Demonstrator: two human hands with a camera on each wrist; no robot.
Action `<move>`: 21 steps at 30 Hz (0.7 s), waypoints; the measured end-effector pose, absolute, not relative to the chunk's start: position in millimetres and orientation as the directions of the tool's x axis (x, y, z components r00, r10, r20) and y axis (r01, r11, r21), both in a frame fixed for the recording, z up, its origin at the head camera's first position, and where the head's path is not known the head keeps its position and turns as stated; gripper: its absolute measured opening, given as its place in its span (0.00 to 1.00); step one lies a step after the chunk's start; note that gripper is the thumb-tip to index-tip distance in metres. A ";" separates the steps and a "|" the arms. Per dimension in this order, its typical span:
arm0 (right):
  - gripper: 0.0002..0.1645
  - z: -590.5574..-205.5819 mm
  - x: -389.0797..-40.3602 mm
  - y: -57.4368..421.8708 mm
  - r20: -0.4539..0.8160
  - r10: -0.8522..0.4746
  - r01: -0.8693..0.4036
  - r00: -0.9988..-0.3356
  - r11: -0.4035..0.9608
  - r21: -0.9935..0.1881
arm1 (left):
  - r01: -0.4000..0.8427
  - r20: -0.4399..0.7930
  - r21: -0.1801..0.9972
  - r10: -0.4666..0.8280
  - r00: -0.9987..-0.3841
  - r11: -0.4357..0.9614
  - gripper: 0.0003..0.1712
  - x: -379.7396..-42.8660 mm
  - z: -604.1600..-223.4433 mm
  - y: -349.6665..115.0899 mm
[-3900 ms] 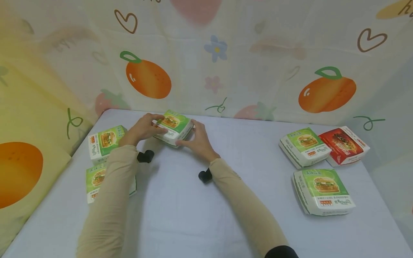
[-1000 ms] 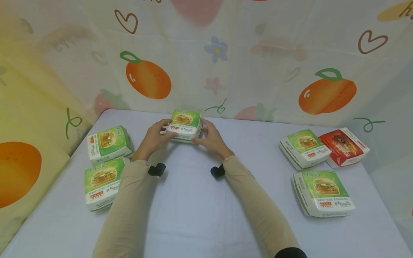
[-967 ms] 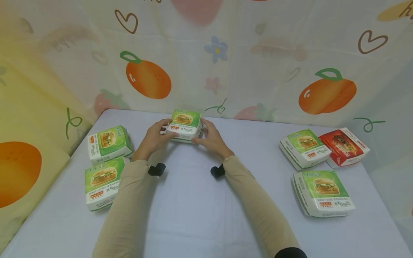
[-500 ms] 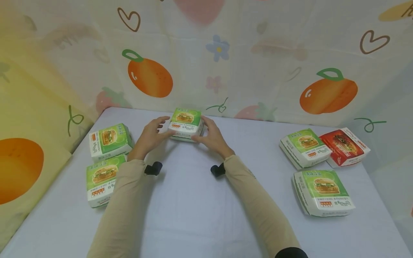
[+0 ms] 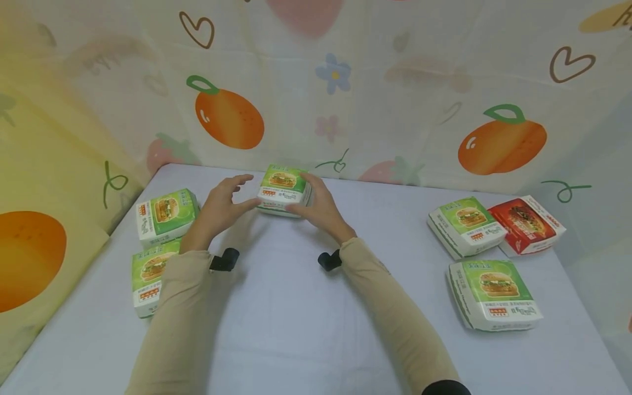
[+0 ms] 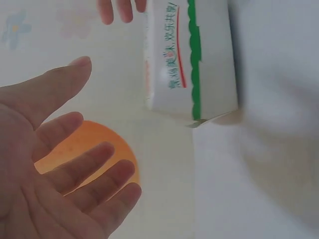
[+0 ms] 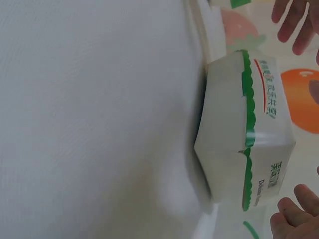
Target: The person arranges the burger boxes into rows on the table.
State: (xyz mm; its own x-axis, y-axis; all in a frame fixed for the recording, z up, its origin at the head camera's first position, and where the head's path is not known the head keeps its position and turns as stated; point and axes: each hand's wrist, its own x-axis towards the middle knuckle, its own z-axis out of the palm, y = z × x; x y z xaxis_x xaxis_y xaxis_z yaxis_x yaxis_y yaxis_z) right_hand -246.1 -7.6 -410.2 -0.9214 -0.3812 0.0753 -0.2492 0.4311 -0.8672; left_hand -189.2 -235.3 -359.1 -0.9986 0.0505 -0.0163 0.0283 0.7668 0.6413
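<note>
A green-and-white burger box [image 5: 281,191] sits near the far edge of the table, left of the middle. My left hand [image 5: 217,208] is just left of it, fingers spread; the left wrist view shows the palm [image 6: 30,194] apart from the box. On the other side my right hand [image 5: 323,211] hovers close to the box, its thumb and fingers loosely bent around the right corner without a grip. Fingertips of the right hand [image 7: 296,214] appear off the box wall in the right wrist view. The box's back side is hidden.
Two green burger boxes lie at the left, one behind [image 5: 168,215] and one in front [image 5: 150,274], partly covered by the left sleeve. At the right are two green boxes [image 5: 466,225] [image 5: 496,293] and a red box [image 5: 525,222]. A printed curtain [image 5: 375,126] hangs behind the table.
The box was turned straight and shifted slightly right between both hands. Since then my left hand has let go and drawn back leftward, and my right hand has loosened and lifted off.
</note>
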 end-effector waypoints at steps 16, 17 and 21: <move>0.50 -391.7 -232.7 -27.5 0.112 -0.429 -0.306 -0.897 0.416 -0.857 | 0.112 0.046 0.546 0.104 -0.993 0.830 0.38 -150.2 -317.3 -245.0; 0.50 -391.1 -232.2 -28.8 0.111 -0.433 -0.306 -0.894 0.412 -0.858 | 0.119 0.055 0.539 0.106 -0.993 0.834 0.38 -147.9 -315.2 -246.0; 0.49 -389.8 -230.0 -33.4 0.123 -0.455 -0.316 -0.882 0.378 -0.870 | 0.148 0.089 0.512 0.119 -0.989 0.846 0.37 -139.5 -309.2 -250.7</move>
State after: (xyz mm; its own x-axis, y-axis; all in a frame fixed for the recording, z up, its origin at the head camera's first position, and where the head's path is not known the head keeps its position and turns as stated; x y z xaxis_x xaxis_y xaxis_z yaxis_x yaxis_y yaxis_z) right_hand -230.0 -33.4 -389.8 -0.8820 -0.4550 0.1227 -0.3161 0.3780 -0.8702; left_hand -139.5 -250.7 -309.2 -0.9888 0.1194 0.0892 0.1484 0.8459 0.5123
